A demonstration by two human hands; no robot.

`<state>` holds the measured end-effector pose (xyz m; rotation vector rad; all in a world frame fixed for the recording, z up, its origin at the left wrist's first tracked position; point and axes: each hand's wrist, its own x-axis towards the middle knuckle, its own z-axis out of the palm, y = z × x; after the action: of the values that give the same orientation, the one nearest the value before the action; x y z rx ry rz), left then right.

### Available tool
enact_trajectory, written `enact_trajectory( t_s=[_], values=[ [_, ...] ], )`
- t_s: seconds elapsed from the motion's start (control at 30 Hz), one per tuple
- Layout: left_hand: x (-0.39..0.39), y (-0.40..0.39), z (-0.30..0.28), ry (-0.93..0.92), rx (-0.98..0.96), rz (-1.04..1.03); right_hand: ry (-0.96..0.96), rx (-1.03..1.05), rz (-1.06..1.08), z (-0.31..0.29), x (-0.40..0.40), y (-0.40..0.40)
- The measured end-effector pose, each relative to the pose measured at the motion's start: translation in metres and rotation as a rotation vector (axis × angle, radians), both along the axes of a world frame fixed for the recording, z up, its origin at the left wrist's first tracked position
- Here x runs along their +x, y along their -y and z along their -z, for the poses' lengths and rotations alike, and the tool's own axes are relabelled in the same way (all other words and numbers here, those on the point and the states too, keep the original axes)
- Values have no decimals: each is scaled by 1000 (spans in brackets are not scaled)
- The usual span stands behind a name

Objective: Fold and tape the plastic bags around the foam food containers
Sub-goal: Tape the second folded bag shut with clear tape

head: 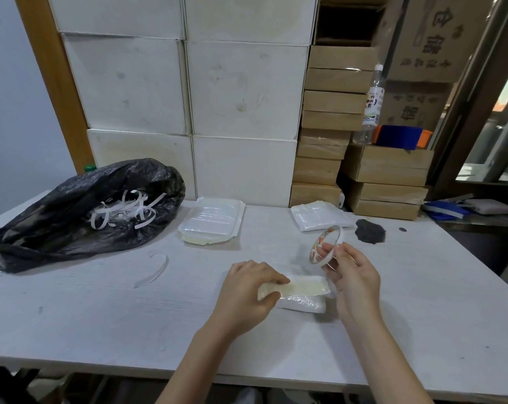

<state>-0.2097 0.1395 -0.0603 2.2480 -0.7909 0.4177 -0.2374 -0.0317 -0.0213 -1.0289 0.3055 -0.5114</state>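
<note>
Head view: left hand (247, 290) pinches the bagged foam pack (298, 291) low centre of frame, fingers curled on its left end. Right hand (350, 275) grips a thin tape roll (326, 244) just above the pack's right end. Black bag (80, 211) at left holds white paper strips (124, 209). Two wrapped packs (212, 224) (320, 215) lie further back, contents likely foam trays.
</note>
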Motion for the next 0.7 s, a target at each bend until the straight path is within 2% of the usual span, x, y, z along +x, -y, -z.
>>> enact_trajectory(
  t_s=[0.2, 0.4, 0.53, 0.7],
  values=[
    [-2, 7, -7, 83, 87, -33, -4, -60, -164, -18, -11, -13],
    [-2, 9, -6, 184, 119, -114, 145, -156, -410, -21, -16, -21],
    [-6, 7, -10, 120, 151, -162, 141, -328, -447, -19, -19, -22],
    [-19, 7, -19, -30, 28, -144, 125, -745, -326, -14, -22, -30]
  ],
)
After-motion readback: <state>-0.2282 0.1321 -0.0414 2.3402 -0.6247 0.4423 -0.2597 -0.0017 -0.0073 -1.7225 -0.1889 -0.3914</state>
